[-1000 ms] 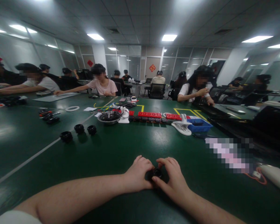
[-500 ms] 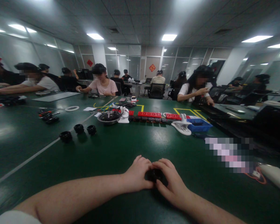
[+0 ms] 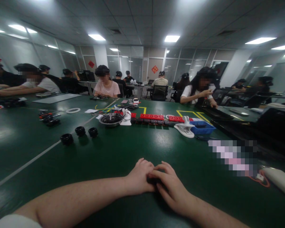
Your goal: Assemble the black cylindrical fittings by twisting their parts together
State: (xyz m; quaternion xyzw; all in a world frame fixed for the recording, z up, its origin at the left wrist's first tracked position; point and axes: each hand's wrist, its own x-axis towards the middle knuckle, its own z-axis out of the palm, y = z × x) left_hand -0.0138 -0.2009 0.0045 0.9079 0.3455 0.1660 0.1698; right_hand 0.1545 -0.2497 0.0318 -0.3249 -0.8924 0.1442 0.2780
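Near the front of the green table [image 3: 114, 158], my left hand [image 3: 140, 176] has its fingers curled round a small black round thing [image 3: 153, 180]. Most of that thing is hidden by my hands, so its exact kind cannot be made out. My right hand [image 3: 173, 187] reaches over from the right, its fingers bent and their tips at the black thing and against my left hand. Off to the left stand three black ring-shaped pieces, a near one [image 3: 66, 139], a far one [image 3: 80, 131] and a right one [image 3: 93, 132].
Across the middle lie a metal bowl [image 3: 110, 119] with black items, red sockets [image 3: 152, 116], a white clamp [image 3: 185, 128] and a blue bin [image 3: 202, 127]. Tools [image 3: 49, 118] and a white ring [image 3: 73, 110] lie left. Several people sit around the tables.
My right hand has shifted slightly left and closed in over the black thing, which shows less now. My left hand stays almost in place. The person opposite has drawn an arm inward.
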